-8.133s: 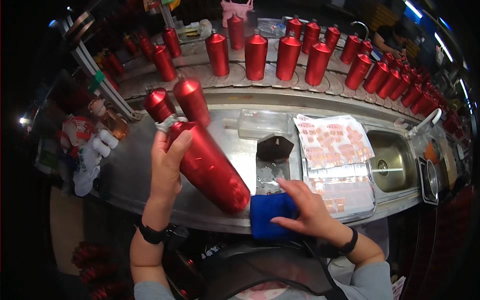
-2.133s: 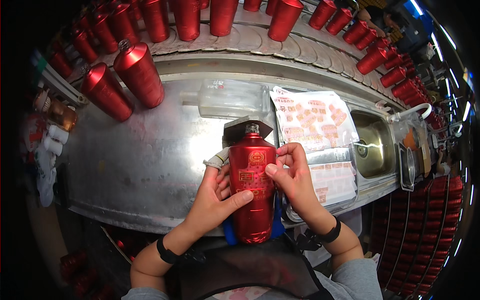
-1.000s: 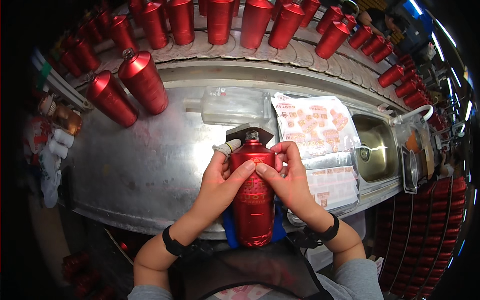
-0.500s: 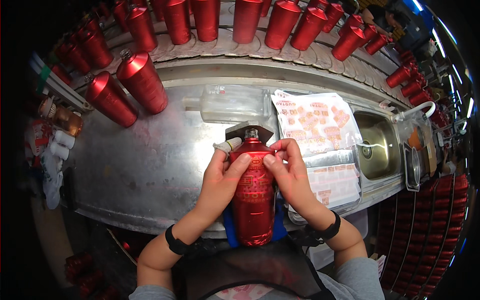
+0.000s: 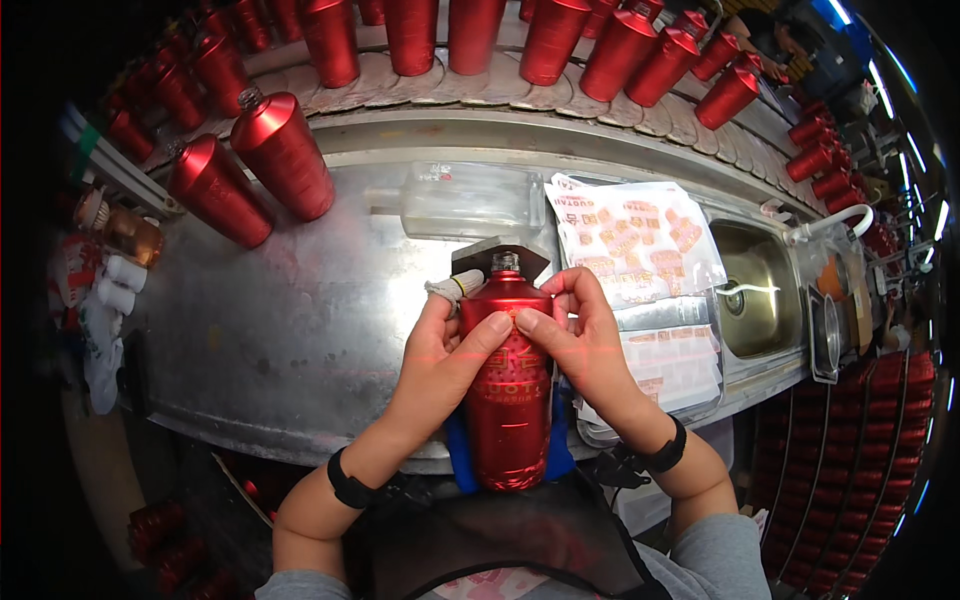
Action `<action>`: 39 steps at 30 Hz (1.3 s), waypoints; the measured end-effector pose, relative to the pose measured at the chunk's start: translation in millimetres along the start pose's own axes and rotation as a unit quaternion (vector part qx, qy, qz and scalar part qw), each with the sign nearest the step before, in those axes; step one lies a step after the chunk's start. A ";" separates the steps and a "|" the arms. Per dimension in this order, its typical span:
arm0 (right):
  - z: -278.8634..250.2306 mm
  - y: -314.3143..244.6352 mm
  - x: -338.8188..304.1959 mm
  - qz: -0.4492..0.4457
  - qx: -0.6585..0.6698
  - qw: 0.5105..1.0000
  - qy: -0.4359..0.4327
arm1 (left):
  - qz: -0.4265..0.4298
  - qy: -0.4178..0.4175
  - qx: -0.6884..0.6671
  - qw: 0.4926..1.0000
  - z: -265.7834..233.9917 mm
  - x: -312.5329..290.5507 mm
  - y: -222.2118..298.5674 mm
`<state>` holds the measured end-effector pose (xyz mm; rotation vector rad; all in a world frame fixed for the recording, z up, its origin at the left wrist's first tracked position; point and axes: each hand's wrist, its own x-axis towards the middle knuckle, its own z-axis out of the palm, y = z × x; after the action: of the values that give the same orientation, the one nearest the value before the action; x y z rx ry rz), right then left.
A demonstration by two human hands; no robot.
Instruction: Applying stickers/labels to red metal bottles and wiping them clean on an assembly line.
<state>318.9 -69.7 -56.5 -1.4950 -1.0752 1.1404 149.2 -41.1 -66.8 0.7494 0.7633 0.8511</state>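
Note:
A glossy red bottle (image 5: 508, 440) with a bare clear-glass neck leans upright against the front of the bench, its base on a blue cloth (image 5: 463, 462). My left hand (image 5: 437, 350) grips its left side, thumb pressed on the front just below the shoulder. White wrapping covers a fingertip of that hand. From the other side my right hand (image 5: 590, 345) lays its thumb on the same spot, nearly meeting the left one, its other fingers curled beside the shoulder. Gold decals show on the bottle's front, partly under the thumbs. Behind the neck sits a dark angled plate (image 5: 500, 256).
Two red bottles (image 5: 285, 155) stand at the left of the metal bench (image 5: 270, 330). A clear glass bottle (image 5: 470, 205) lies behind my hands. Decal sheets (image 5: 640, 240) are at the right, beside a sink (image 5: 760, 310). Red bottles ride a curved slat conveyor (image 5: 470, 100) at the back.
My thumbs have slid closer together over the upper decal, the right one moving left. The bottle has hardly shifted. Bottles on the conveyor have travelled to the right.

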 end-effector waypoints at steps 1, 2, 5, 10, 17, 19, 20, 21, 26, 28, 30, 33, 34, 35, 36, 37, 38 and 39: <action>-0.6 0.3 -0.3 0.000 -0.004 1.000 0.000 | 0.003 -0.001 0.003 1.000 -0.6 -0.4 -0.7; -1.4 -0.2 -0.3 -0.001 -0.007 1.000 -0.001 | 0.003 -0.001 0.002 1.000 -0.6 -0.3 -1.1; -3.1 -0.8 1.2 0.052 0.063 0.997 -0.010 | 0.008 -0.002 0.008 1.000 -1.1 3.2 -0.3; -0.7 8.1 3.3 0.014 0.042 0.999 -0.002 | 0.001 -0.010 0.046 0.999 1.0 9.1 8.0; -6.9 0.3 1.9 0.043 0.035 0.998 -0.020 | -0.016 -0.015 0.070 0.997 -0.9 8.6 11.2; -19.2 -2.1 -7.8 0.075 0.083 0.993 -0.044 | -0.057 0.019 0.036 0.998 0.2 -1.1 12.2; -22.2 -1.3 -13.7 0.106 0.131 0.983 -0.066 | -0.059 0.020 0.038 0.997 -3.1 -6.2 9.6; -20.5 -1.4 -19.2 0.108 0.134 0.983 -0.066 | -0.053 0.011 0.028 0.998 -7.8 -11.7 6.6; -10.7 -0.4 -31.9 0.056 0.106 0.991 -0.054 | -0.026 -0.034 0.004 0.999 -9.0 -22.1 -0.9; -8.4 0.0 -30.0 0.044 0.089 0.994 -0.050 | -0.001 -0.035 0.019 0.999 -9.4 -21.0 -3.6; -12.3 5.7 -30.9 0.043 0.067 0.995 -0.054 | -0.003 -0.036 0.016 0.999 -12.4 -20.2 -5.6; -13.0 0.9 -28.6 0.074 0.116 0.989 -0.061 | -0.025 -0.035 0.001 0.999 -17.6 -21.6 -2.7; -12.6 -2.8 -29.3 0.076 0.116 0.988 -0.066 | -0.042 -0.032 -0.011 0.999 -19.5 -22.3 -1.1; -8.0 -5.8 -29.4 0.078 0.105 0.990 -0.056 | -0.040 -0.021 -0.007 0.999 -22.6 -24.2 0.3; -3.5 -5.9 -29.0 0.080 0.095 0.991 -0.048 | -0.049 -0.022 -0.025 0.998 -22.8 -25.1 0.4; -1.4 -2.5 -29.3 0.082 0.101 0.989 -0.062 | -0.056 -0.021 -0.043 0.997 -22.4 -25.7 -0.4; -0.7 0.9 -30.9 0.034 0.033 0.998 -0.042 | -0.044 -0.028 -0.043 0.998 -22.2 -25.4 -5.0; 1.3 4.8 -30.0 -0.018 -0.029 0.999 -0.022 | -0.052 -0.029 -0.049 0.997 -18.4 -25.4 -4.5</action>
<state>312.6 -99.4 -56.7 -1.4962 -1.1700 1.1315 124.5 -60.1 -72.9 0.6389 0.6969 0.7642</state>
